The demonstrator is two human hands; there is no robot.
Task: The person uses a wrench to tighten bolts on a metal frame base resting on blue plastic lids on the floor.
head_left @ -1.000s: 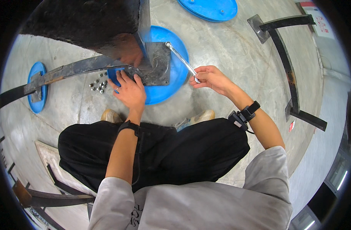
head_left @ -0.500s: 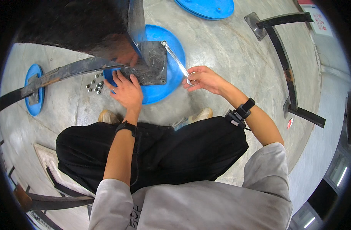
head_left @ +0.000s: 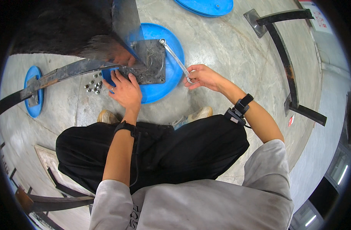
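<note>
My right hand is closed round the near end of a long silver wrench. The wrench's far end sits on a bolt or nut at the far right corner of a black square metal plate. That plate lies on a round blue disc. With fingers spread, my left hand rests on the left near part of the blue disc, beside the plate. Another fastener shows at the plate's near right corner. Several shiny nuts lie on the floor left of my left hand.
A big dark metal block rises over the plate's far left. A curved black bar runs left to a smaller blue disc. More blue discs lie at the far side; a black metal frame stands right.
The view has shifted slightly. My hands, the wrench and the plate keep nearly the same places relative to each other.
</note>
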